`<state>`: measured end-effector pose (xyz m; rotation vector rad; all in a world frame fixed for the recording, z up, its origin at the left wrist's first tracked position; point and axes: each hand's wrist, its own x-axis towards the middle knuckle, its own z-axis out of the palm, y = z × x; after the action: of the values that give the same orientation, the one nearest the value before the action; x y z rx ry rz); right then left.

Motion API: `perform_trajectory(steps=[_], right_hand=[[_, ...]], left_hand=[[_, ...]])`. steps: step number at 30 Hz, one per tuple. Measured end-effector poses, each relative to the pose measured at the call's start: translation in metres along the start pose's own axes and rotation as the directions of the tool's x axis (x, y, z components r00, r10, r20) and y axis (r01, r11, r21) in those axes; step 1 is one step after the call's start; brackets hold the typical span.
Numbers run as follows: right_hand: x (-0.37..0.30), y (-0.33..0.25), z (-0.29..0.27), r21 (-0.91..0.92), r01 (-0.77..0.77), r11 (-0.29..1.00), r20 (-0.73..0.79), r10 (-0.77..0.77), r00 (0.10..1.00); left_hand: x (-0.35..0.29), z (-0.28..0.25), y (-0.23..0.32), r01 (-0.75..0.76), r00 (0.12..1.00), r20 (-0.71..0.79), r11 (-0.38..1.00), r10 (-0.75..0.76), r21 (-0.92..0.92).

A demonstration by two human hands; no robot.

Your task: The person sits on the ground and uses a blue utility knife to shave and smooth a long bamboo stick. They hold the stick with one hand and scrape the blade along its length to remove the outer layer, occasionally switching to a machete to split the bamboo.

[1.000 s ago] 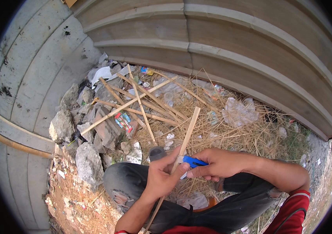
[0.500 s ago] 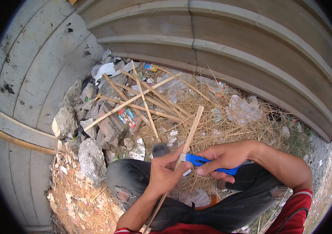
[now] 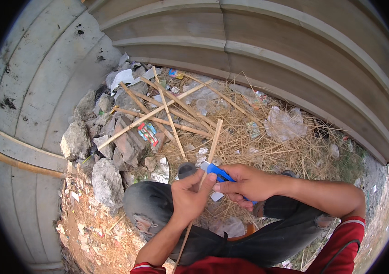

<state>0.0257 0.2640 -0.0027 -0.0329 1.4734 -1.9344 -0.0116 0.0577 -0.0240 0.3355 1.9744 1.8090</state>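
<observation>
My left hand is closed around a thin, pale bamboo strip, whose upper end points away from me and whose lower end runs down past my lap. In my right hand is a blue utility knife, gripped by its handle. The knife's blade end meets the strip just above my left thumb. Both hands are close together between my bent knees. My left fingers hide part of the strip, and the blade's edge is too small to make out.
Several bamboo sticks lie crossed on dry straw ahead. Rough rocks are heaped at the left, with a colourful wrapper beside them. A clear plastic bag lies farther right. A ribbed metal wall and grey panels enclose the corner.
Both hands have shifted left, and the knife has moved with them, its handle now slanting more steeply. The strip's upper end has swung left and stands more upright in the view.
</observation>
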Motion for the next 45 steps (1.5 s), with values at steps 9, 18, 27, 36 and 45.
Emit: perform_trajectory(steps=[9, 18, 27, 36, 45], right_hand=[[-0.01, -0.01, -0.014, 0.135, -0.266, 0.954, 0.211, 0.235, 0.949], [-0.003, 0.006, 0.024, 0.02, 0.019, 1.0, -0.245, -0.014, 0.969], [-0.018, -0.009, 0.003, 0.24, -0.194, 0.951, 0.117, 0.17, 0.978], [-0.016, -0.012, 0.006, 0.257, 0.195, 0.947, -0.563, -0.018, 0.826], [-0.042, -0.027, -0.018, -0.021, 0.372, 0.928, -0.55, -0.321, 0.771]], left_hand=[[0.001, -0.006, -0.001, -0.002, 0.984, 0.174, 0.989, 0.028, -0.145], [0.003, 0.002, -0.002, 0.024, 1.0, -0.005, 1.0, -0.024, 0.012], [0.001, -0.003, 0.005, 0.039, 0.979, 0.206, 0.986, -0.005, -0.162], [0.0, 0.013, -0.012, -0.039, 0.998, 0.058, 0.995, 0.033, 0.092], [0.0, -0.003, 0.002, 0.054, 0.989, 0.139, 0.993, -0.039, -0.101]])
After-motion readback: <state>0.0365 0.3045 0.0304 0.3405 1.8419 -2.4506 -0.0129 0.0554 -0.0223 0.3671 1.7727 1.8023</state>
